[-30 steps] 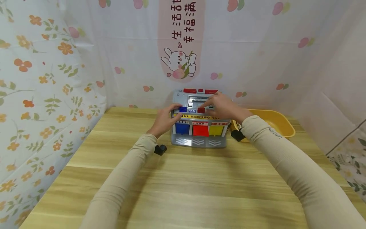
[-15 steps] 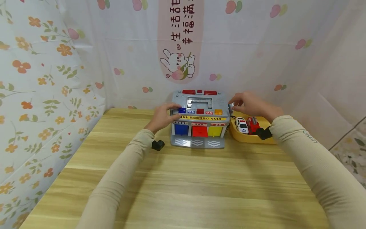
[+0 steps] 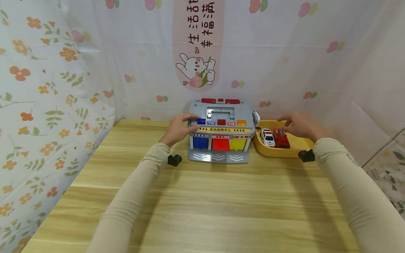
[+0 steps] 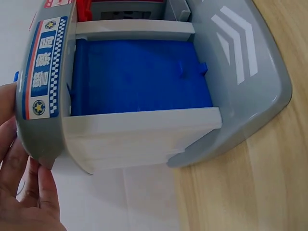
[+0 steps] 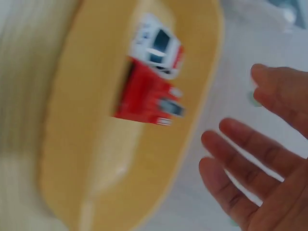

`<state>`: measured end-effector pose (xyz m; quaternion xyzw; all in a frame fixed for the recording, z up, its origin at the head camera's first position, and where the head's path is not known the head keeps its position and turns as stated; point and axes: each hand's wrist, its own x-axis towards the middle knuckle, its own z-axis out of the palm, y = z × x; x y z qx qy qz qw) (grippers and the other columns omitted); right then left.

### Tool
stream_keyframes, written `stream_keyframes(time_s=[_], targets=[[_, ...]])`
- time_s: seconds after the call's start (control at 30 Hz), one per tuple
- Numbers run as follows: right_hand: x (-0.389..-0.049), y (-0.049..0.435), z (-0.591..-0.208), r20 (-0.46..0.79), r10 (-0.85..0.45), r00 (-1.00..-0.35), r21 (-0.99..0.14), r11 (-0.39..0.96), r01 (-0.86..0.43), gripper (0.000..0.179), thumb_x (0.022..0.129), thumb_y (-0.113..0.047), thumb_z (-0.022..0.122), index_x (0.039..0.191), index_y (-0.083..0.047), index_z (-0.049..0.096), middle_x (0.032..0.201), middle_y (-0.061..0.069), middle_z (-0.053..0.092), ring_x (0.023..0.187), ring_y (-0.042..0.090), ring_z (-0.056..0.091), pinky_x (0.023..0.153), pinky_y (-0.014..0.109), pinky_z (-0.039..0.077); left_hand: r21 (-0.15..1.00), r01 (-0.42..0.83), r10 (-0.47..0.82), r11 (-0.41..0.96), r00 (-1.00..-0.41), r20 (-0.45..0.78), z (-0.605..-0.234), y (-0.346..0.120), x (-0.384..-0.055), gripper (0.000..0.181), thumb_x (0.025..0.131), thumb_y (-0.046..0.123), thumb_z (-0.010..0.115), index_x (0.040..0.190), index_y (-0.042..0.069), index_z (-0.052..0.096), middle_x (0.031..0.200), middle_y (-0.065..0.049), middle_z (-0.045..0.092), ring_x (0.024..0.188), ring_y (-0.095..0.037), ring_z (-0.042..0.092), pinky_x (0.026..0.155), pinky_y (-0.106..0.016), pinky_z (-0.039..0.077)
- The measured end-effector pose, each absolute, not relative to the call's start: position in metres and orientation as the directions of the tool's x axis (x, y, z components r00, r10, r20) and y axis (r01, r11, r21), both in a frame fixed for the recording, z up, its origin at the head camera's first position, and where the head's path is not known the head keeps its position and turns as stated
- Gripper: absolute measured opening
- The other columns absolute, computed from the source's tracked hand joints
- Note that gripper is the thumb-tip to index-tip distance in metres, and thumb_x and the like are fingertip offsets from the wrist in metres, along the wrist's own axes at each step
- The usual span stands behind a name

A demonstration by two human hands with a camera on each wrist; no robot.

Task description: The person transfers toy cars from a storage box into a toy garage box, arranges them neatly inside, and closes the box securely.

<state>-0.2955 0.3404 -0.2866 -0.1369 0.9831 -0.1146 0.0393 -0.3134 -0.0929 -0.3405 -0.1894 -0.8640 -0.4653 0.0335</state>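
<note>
A grey toy rescue station (image 3: 218,130) stands at the back of the table, its blue, red and yellow doors facing me. My left hand (image 3: 181,129) holds its upper left corner, fingers on top by the blue button (image 3: 201,121) and thumb at the front edge. The left wrist view shows the blue door (image 4: 139,77) down in its frame. My right hand (image 3: 300,126), blurred, hovers over the yellow tray (image 3: 269,151) with its fingers spread and nothing between them. Inside the tray lie a white toy police car (image 3: 268,137) and a red toy fire truck (image 3: 281,138).
A grey-white part (image 3: 256,117) sticks out from the station's right side, close to the tray. Behind both hangs a printed cloth (image 3: 142,52). The wooden table (image 3: 215,203) stretches out in front, below my forearms.
My right hand has moved right, from the red button on the station's top, past its right side, to above the tray. The vehicles have come into sight. My left hand stays on the station.
</note>
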Motion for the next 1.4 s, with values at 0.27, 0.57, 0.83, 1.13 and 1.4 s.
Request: stream_keyframes(time_s=[0.27,0.57,0.83,1.13,1.4], targets=[[-0.291,0.357,-0.323,-0.142,-0.226,-0.964,-0.170,0.965,-0.201,0.052,0.091,-0.020,0.068,0.136,0.004,0.056,0.110,0.032,0.068,0.083,0.034,0.063,0.081,0.053,0.055,0.830,0.341,0.299,0.441,-0.928,0.222,-0.343,-0.089,-0.311,0.037,0.092,0.022,0.072,0.128,0.014,0.067,0.133,-0.006,0.067,0.136,-0.029,0.051,0.119,-0.055,0.036],[-0.288,0.363,-0.338,-0.169,-0.204,-0.964,-0.244,0.957,-0.160,0.050,0.093,-0.019,0.067,0.138,0.001,0.056,0.127,0.039,0.058,0.095,0.041,0.058,0.090,0.059,0.050,0.841,0.326,0.293,0.431,-0.932,0.211,-0.342,-0.090,-0.310,0.037,0.092,0.022,0.072,0.129,0.015,0.066,0.136,-0.005,0.065,0.140,-0.028,0.048,0.120,-0.055,0.033],[-0.288,0.361,-0.346,-0.177,-0.197,-0.964,-0.302,0.943,-0.137,0.049,0.092,-0.018,0.068,0.138,-0.005,0.059,0.139,0.042,0.048,0.118,0.053,0.050,0.102,0.068,0.042,0.840,0.328,0.284,0.433,-0.934,0.218,-0.343,-0.091,-0.311,0.037,0.092,0.022,0.073,0.128,0.015,0.067,0.135,-0.005,0.065,0.138,-0.028,0.049,0.119,-0.052,0.036],[-0.291,0.359,-0.353,-0.156,-0.202,-0.967,-0.310,0.939,-0.146,0.048,0.091,-0.018,0.069,0.136,-0.004,0.060,0.137,0.041,0.051,0.116,0.051,0.051,0.101,0.067,0.043,0.842,0.328,0.285,0.428,-0.933,0.219,-0.344,-0.093,-0.311,0.038,0.092,0.022,0.072,0.129,0.016,0.067,0.137,-0.005,0.065,0.140,-0.029,0.047,0.120,-0.055,0.034],[-0.291,0.357,-0.356,-0.128,-0.196,-0.972,-0.301,0.942,-0.150,0.044,0.090,-0.020,0.071,0.130,-0.003,0.064,0.129,0.038,0.057,0.108,0.048,0.054,0.093,0.061,0.048,0.842,0.325,0.290,0.431,-0.933,0.212,-0.346,-0.094,-0.312,0.038,0.092,0.023,0.072,0.129,0.016,0.066,0.137,-0.005,0.064,0.140,-0.030,0.048,0.119,-0.056,0.035]])
